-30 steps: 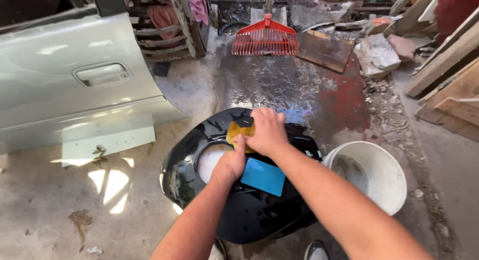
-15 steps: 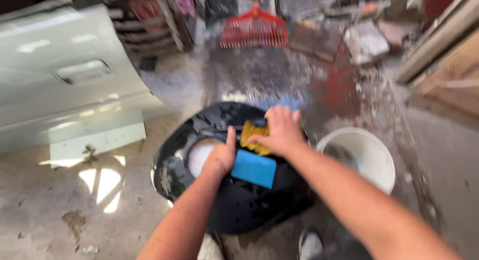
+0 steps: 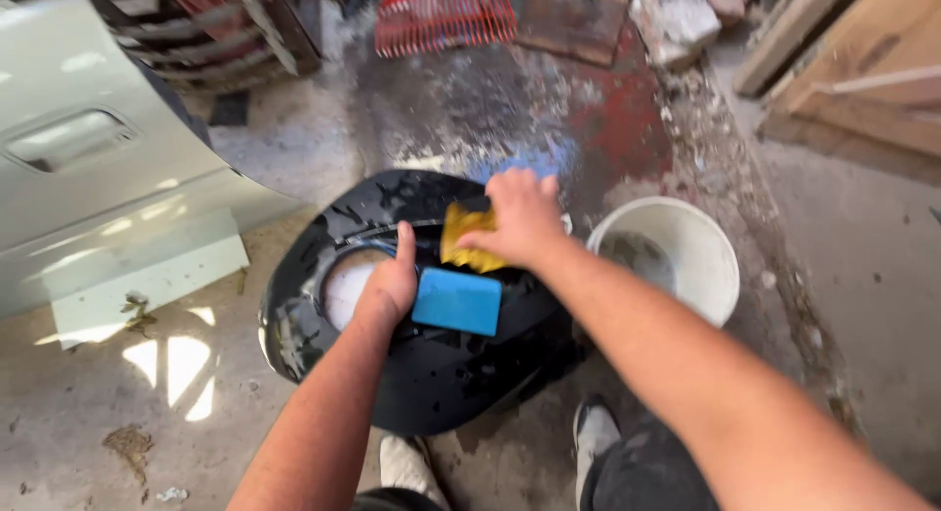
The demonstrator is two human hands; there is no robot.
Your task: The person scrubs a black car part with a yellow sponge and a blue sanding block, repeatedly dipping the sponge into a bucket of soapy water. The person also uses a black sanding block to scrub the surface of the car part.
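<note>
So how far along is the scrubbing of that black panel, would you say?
Midway, I'd guess. The black panel is wet all over, so wetting looks done. In hand: the right hand presses a yellow sponge on its upper part, while the left hand holds a blue block. Dull patches remain near the round opening. The white bucket stands beside it.

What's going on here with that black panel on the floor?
A person leans over a wet black panel lying on the concrete floor. The right hand presses a yellow sponge onto it; the left hand holds a blue block against it. A white bucket stands just to the right.
</note>
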